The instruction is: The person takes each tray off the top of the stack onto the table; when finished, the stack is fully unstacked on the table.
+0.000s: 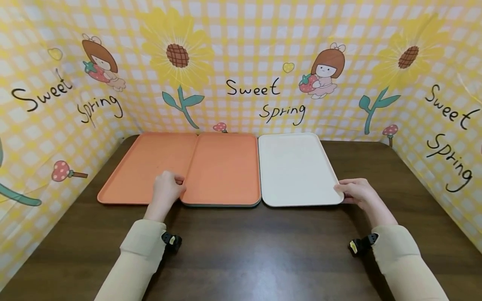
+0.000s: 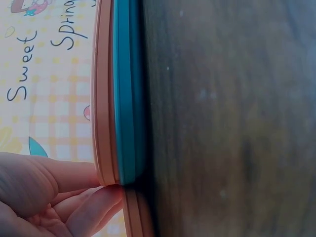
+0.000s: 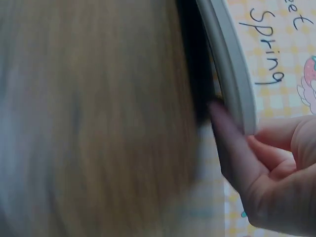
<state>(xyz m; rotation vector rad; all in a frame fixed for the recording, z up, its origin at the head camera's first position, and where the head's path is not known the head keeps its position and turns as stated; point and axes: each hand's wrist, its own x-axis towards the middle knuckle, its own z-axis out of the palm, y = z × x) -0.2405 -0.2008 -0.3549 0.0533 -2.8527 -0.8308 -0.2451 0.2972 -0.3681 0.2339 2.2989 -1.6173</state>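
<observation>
Three trays lie side by side in the head view: an orange tray (image 1: 158, 154) on the left, a second orange tray (image 1: 226, 167) in the middle, and a white tray (image 1: 297, 167) on the right. Under the middle one is a teal tray (image 2: 129, 108), seen mostly as an edge. My left hand (image 1: 167, 188) pinches the middle orange tray's left edge near its front corner, thumb at the rim and fingertips at its side. With thumb above and fingers beneath, my right hand (image 1: 357, 192) grips the white tray's right edge near the front. Its other fingertips are partly hidden.
The trays are on a dark brown wooden table (image 1: 263, 251). Behind and at both sides hangs a yellow checked cloth (image 1: 241, 54) with printed flowers and lettering. The left tray's front edge is partly covered by my left hand.
</observation>
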